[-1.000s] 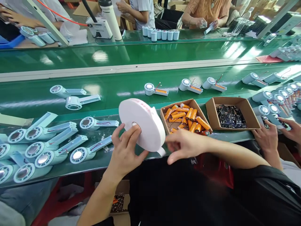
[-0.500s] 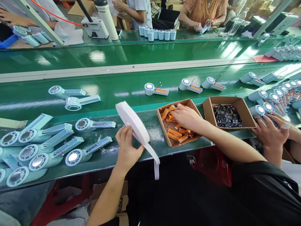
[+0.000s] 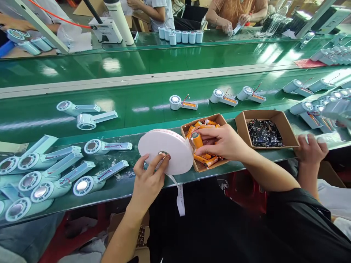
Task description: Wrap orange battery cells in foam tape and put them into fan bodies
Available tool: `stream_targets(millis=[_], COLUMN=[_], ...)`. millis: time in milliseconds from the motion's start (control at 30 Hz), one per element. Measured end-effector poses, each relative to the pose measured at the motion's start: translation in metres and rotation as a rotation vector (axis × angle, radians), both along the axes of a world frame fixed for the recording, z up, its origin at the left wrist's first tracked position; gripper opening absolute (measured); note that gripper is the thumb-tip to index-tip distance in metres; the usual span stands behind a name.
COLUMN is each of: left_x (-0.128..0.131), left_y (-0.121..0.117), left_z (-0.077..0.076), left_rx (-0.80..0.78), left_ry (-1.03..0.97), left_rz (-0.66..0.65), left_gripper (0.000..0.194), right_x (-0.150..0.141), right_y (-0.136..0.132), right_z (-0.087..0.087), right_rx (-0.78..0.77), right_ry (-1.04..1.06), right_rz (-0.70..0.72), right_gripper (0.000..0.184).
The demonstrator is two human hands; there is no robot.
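Observation:
My left hand grips a large roll of white tape near its core, flat side toward me. A loose strip of tape hangs from the roll past the bench edge. Between the thumb and fingers of my right hand is an orange cylindrical battery, held just right of the roll and above a cardboard box. More orange batteries lie in that box, partly hidden by my hand and the roll.
Another cardboard box holds black circuit boards. Several pale blue fan housings with handles lie on the left; others sit on the green conveyor. A co-worker's hand rests at the right; other people work across the line.
My right hand has lifted a battery out of the box and brought it left toward the roll. The tape roll has turned from edge-on to showing its flat side.

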State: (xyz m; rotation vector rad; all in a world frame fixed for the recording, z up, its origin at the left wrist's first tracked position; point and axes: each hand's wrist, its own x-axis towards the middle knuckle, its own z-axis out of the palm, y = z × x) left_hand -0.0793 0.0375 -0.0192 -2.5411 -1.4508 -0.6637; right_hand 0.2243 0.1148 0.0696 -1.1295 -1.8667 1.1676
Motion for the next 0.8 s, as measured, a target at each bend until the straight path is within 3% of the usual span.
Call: stream_targets(millis=[133, 267, 400, 467, 533, 600, 667, 733, 800], left_x=[-0.003, -0.003, 0.010, 0.019, 0.024, 0.021, 0.009, -0.009, -0.030], left_y=[-0.001, -0.001, -0.006, -0.014, -0.024, -0.031, -0.031, -0.020, -0.005], left_z=[0.009, 0.024, 0.028, 0.025, 0.022, 0.019, 0.019, 0.021, 0.026], left_rx=[0.036, 0.052, 0.112, 0.124, 0.091, 0.014, -0.114, -0.271, -0.424], left_ry=[0.046, 0.039, 0.013, -0.006, 0.000, 0.039, 0.076, 0.084, 0.074], left_rz=[0.010, 0.031, 0.081, 0.060, -0.003, -0.097, -0.161, -0.164, -0.158], left_gripper=[0.079, 0.081, 0.068, 0.063, 0.056, 0.051, 0.053, 0.061, 0.073], right_x=[0.000, -0.007, -0.034, -0.038, -0.029, -0.009, 0.010, 0.017, 0.014], right_y=[0.000, -0.007, -0.026, -0.030, -0.024, -0.010, 0.005, 0.011, 0.007], right_z=[0.000, -0.011, -0.035, -0.039, -0.033, -0.017, 0.000, 0.008, 0.006], right_rx=[0.079, -0.072, -0.132, -0.128, -0.061, 0.137, 0.337, 0.315, 0.170], right_ry=[-0.140, 0.056, 0.538, 0.671, 0.700, 0.713, 0.737, 0.713, 0.652], right_rz=[0.037, 0.045, -0.252, -0.370, -0.439, -0.576, -0.724, -0.704, -0.561], right_gripper=[0.046, 0.047, 0.045, 0.038, 0.030, 0.024, 0.030, 0.048, 0.062])
